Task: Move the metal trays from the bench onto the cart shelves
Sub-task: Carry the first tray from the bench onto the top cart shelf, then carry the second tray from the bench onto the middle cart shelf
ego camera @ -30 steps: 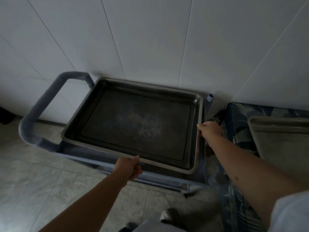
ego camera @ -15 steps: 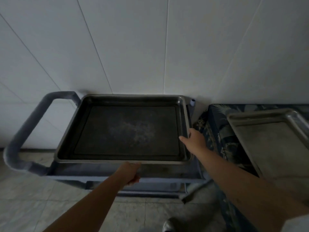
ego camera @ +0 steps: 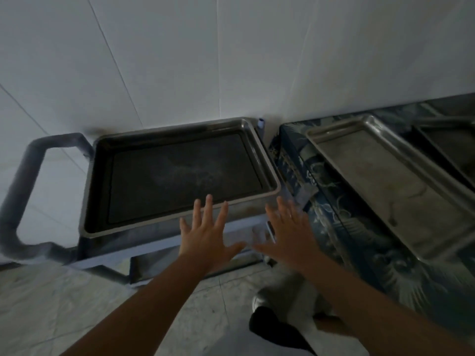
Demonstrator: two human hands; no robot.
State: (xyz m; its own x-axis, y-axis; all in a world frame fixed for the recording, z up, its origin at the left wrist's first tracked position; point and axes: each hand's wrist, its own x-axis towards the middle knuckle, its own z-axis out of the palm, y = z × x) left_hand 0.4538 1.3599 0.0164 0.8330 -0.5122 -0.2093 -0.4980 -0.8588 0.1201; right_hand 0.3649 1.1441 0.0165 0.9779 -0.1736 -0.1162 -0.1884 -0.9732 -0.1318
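Note:
A dark metal tray (ego camera: pixel 180 176) lies flat on the top shelf of the grey cart (ego camera: pixel 164 244). My left hand (ego camera: pixel 208 232) hovers just in front of the tray's near rim, fingers spread, holding nothing. My right hand (ego camera: pixel 288 232) is beside it near the tray's front right corner, also spread and empty. On the bench (ego camera: pixel 334 201) with a blue patterned cover at the right lies a lighter metal tray (ego camera: pixel 380 181). Another dark tray (ego camera: pixel 447 147) lies behind it, cut off by the frame edge.
The cart's tubular handle (ego camera: pixel 20 191) sticks out to the left. A white tiled wall (ego camera: pixel 231 60) stands right behind cart and bench. A lower cart shelf (ego camera: pixel 185 263) shows under the top one. Below are a marble floor (ego camera: pixel 51 309) and my shoe (ego camera: pixel 259 299).
Both hands have let go of the dark tray and pulled back toward me with fingers spread. The tray stays on the cart's top shelf. The view has swung right, showing more of the bench.

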